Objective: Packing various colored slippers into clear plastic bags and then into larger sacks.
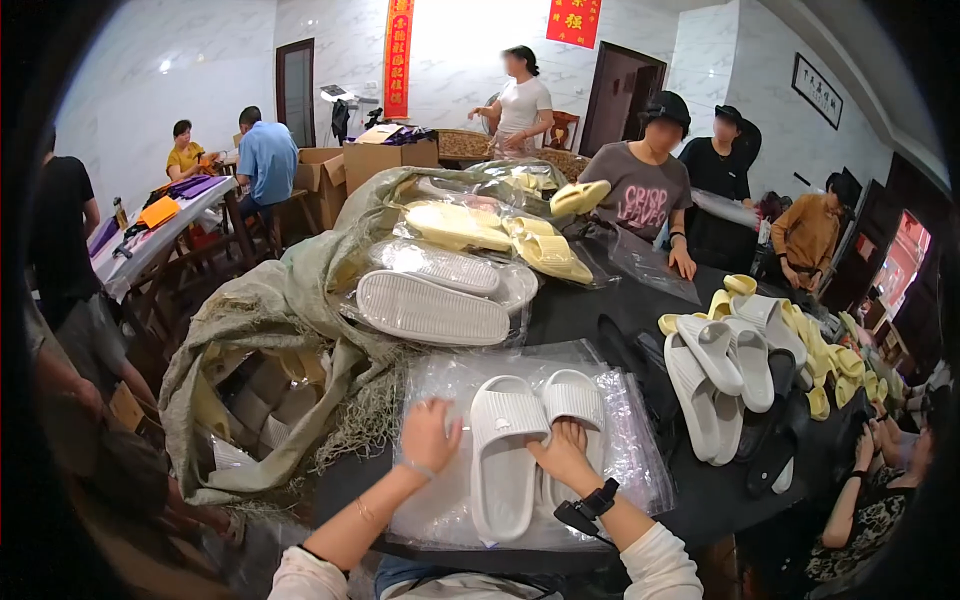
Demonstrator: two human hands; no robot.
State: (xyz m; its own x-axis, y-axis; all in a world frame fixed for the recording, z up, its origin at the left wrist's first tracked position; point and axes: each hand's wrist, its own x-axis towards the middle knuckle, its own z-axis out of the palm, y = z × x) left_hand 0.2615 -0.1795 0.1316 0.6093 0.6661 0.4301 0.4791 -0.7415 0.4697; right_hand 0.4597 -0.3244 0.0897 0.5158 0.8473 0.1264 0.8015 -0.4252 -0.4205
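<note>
Two white slippers lie side by side in front of me, toes pointing away: the left slipper point(503, 485) and the right slipper point(574, 394). My right hand point(566, 455) has its fingers inside the right slipper below the strap, and its thumb reaches over to the inner edge of the left one. Under both slippers spreads a stack of clear plastic bags point(425, 515). My left hand point(430, 438) is over the bags, just left of the left slipper and apart from it, with thumb and fingers spread and nothing in it.
Bagged white slippers point(435, 308) and yellow slippers point(550, 250) lie beyond the bags. A woven sack point(330, 265) with more slippers stands left. Loose white slippers point(708, 360) are piled right on the black table point(570, 318). Across it, a co-worker point(645, 170) handles a plastic bag.
</note>
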